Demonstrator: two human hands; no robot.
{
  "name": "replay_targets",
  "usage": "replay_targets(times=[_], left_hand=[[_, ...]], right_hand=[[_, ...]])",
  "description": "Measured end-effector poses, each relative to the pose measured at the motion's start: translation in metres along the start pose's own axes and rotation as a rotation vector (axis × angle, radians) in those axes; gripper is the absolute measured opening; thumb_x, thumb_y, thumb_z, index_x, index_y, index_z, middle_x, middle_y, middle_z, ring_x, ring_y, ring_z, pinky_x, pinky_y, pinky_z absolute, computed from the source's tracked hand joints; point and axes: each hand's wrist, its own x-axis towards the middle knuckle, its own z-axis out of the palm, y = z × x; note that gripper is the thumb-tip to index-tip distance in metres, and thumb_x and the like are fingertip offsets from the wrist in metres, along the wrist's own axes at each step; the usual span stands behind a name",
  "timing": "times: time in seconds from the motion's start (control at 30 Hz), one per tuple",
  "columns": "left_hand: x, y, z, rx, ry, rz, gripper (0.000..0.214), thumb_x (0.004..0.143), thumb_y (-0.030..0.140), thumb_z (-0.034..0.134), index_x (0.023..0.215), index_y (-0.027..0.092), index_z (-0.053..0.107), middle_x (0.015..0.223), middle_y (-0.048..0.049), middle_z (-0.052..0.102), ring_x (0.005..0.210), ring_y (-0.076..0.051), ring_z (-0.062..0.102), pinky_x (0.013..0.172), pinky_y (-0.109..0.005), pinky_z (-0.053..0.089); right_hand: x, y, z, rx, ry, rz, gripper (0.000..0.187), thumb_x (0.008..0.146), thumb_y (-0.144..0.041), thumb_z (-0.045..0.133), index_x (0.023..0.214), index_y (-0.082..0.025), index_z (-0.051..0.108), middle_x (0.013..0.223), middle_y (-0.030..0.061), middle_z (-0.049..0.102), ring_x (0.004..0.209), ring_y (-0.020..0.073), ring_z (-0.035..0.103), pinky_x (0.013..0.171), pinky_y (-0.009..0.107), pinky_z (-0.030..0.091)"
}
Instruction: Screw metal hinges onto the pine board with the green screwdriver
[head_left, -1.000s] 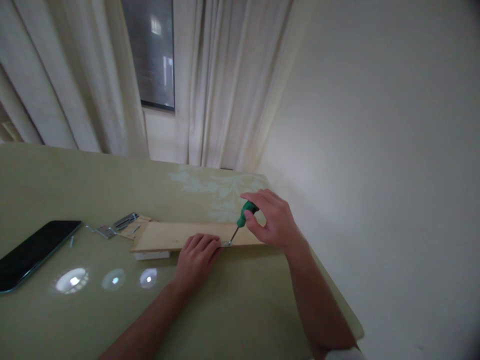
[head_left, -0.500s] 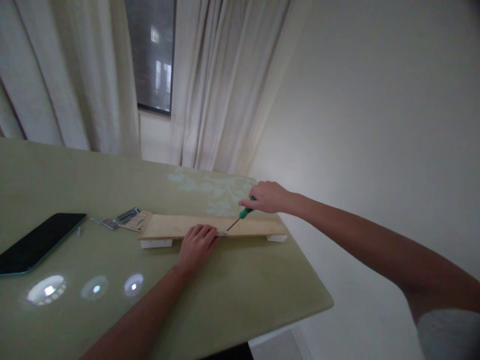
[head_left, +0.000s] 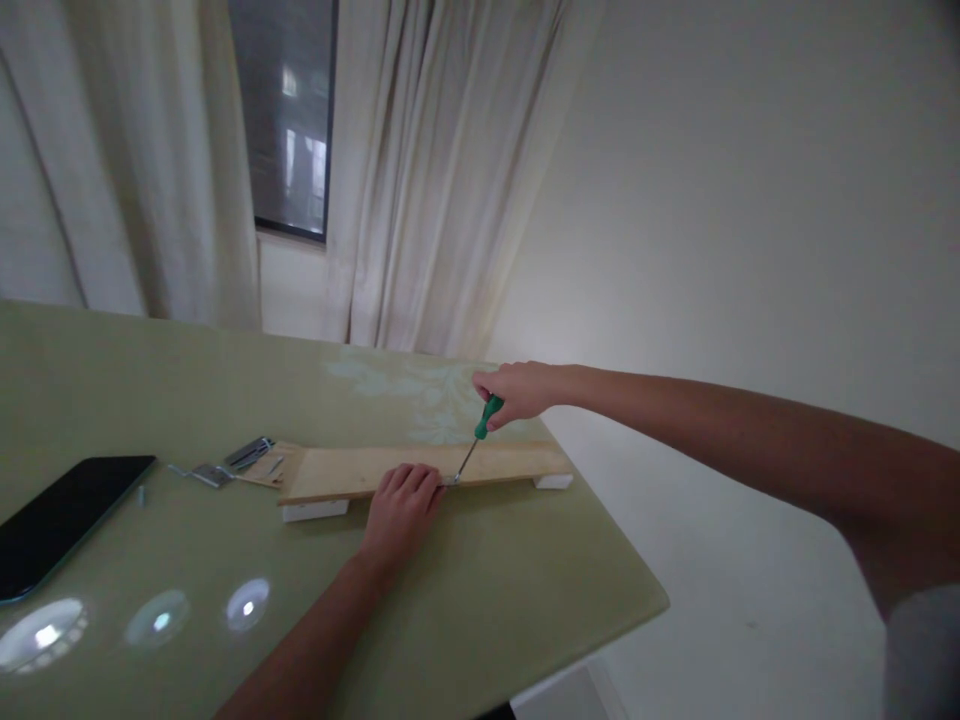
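Note:
A long wooden plank (head_left: 352, 471) lies across the green table (head_left: 465, 590), raised on two small white blocks. My left hand (head_left: 401, 505) rests on the plank's near edge, fingers curled over it beside a small metal fitting (head_left: 452, 480). My right hand (head_left: 517, 390) is closed round the green handle of a screwdriver (head_left: 480, 432). The screwdriver slants down to the left and its tip meets the metal fitting next to my left fingertips.
A dark phone or tablet (head_left: 56, 520) lies at the table's left. Metal brackets (head_left: 240, 458) and a loose screw (head_left: 141, 492) lie left of the plank. The table's right edge runs close to the plank's right end. Curtains and a window stand behind.
My right arm has stretched out from the right and the screwdriver now slants more. The view has shifted, showing the table's right edge. My left hand stays on the plank.

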Motion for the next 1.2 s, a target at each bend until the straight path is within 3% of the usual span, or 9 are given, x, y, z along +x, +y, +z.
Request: replay_targets(times=[0.17, 0.3, 0.43, 0.5, 0.6, 0.7, 0.83, 0.93, 1.2], left_hand=[[0.000, 0.003, 0.001, 0.009, 0.003, -0.017, 0.005, 0.101, 0.022, 0.066, 0.100, 0.019, 0.070, 0.102, -0.0075, 0.076, 0.095, -0.028, 0.063, 0.086, -0.040, 0.046], [0.001, 0.005, 0.001, 0.008, 0.002, -0.036, 0.007, 0.102, 0.023, 0.065, 0.098, 0.021, 0.070, 0.101, -0.0074, 0.076, 0.095, -0.027, 0.062, 0.085, -0.040, 0.044], [0.001, 0.006, 0.000, 0.024, 0.008, -0.041, 0.009, 0.103, 0.024, 0.064, 0.098, 0.021, 0.070, 0.100, -0.0075, 0.076, 0.094, -0.028, 0.062, 0.085, -0.040, 0.044], [0.001, 0.006, -0.001, 0.022, 0.006, -0.039, 0.009, 0.103, 0.025, 0.064, 0.098, 0.021, 0.070, 0.100, -0.0076, 0.076, 0.093, -0.028, 0.062, 0.085, -0.041, 0.044], [0.001, 0.007, 0.000, 0.013, 0.011, -0.049, 0.010, 0.104, 0.025, 0.062, 0.097, 0.021, 0.069, 0.100, -0.0076, 0.076, 0.093, -0.028, 0.062, 0.084, -0.040, 0.045], [-0.001, 0.009, 0.001, 0.010, 0.017, -0.073, 0.012, 0.105, 0.025, 0.060, 0.098, 0.022, 0.069, 0.100, -0.0075, 0.076, 0.094, -0.028, 0.063, 0.085, -0.040, 0.045], [-0.004, 0.009, 0.002, -0.010, 0.023, -0.081, 0.012, 0.106, 0.026, 0.058, 0.102, 0.022, 0.069, 0.103, -0.0076, 0.077, 0.096, -0.028, 0.064, 0.087, -0.041, 0.046], [-0.006, 0.008, 0.002, -0.008, 0.025, -0.079, 0.014, 0.107, 0.027, 0.057, 0.104, 0.022, 0.070, 0.105, -0.0078, 0.077, 0.097, -0.027, 0.065, 0.089, -0.042, 0.047], [-0.007, 0.009, 0.001, -0.014, 0.013, -0.082, 0.017, 0.107, 0.027, 0.055, 0.105, 0.022, 0.071, 0.107, -0.0087, 0.078, 0.098, -0.027, 0.066, 0.089, -0.043, 0.050]], right_hand=[[-0.004, -0.004, 0.003, -0.009, -0.036, 0.058, 0.061, 0.097, -0.073, 0.053, 0.107, -0.017, 0.075, 0.109, 0.0193, 0.079, 0.098, 0.0324, 0.074, 0.069, 0.033, 0.044], [-0.009, -0.002, 0.005, 0.001, -0.069, 0.065, 0.063, 0.083, -0.060, 0.078, 0.132, -0.021, 0.066, 0.114, 0.0157, 0.079, 0.096, 0.0303, 0.074, 0.068, 0.031, 0.045], [-0.009, 0.001, 0.005, 0.009, -0.105, 0.075, 0.048, 0.086, -0.061, 0.075, 0.110, -0.020, 0.077, 0.110, 0.0157, 0.080, 0.096, 0.0309, 0.074, 0.066, 0.031, 0.044], [-0.008, 0.001, 0.008, 0.021, -0.120, 0.082, 0.056, 0.090, -0.071, 0.065, 0.098, -0.018, 0.079, 0.103, 0.0168, 0.080, 0.094, 0.0315, 0.075, 0.064, 0.032, 0.043], [-0.006, 0.001, 0.013, 0.044, -0.089, 0.099, 0.062, 0.094, -0.076, 0.055, 0.103, -0.018, 0.078, 0.101, 0.0165, 0.079, 0.093, 0.0313, 0.075, 0.062, 0.032, 0.042], [-0.005, 0.001, 0.016, 0.066, -0.033, 0.115, 0.063, 0.087, -0.078, 0.063, 0.112, -0.021, 0.074, 0.107, 0.0147, 0.078, 0.096, 0.0316, 0.074, 0.061, 0.031, 0.041], [-0.005, 0.004, 0.012, 0.083, -0.072, 0.001, 0.058, 0.075, -0.055, 0.084, 0.119, -0.023, 0.064, 0.100, 0.0088, 0.077, 0.089, 0.0268, 0.071, 0.059, 0.028, 0.036], [-0.005, 0.005, 0.007, 0.090, -0.100, -0.112, 0.053, 0.076, -0.033, 0.083, 0.122, -0.023, 0.059, 0.095, 0.0038, 0.078, 0.080, 0.0211, 0.067, 0.057, 0.027, 0.033], [0.008, 0.009, 0.004, 0.172, -0.107, -0.164, 0.029, 0.080, -0.040, 0.083, 0.098, -0.021, 0.071, 0.073, -0.0009, 0.077, 0.072, 0.0184, 0.067, 0.061, 0.028, 0.035]])
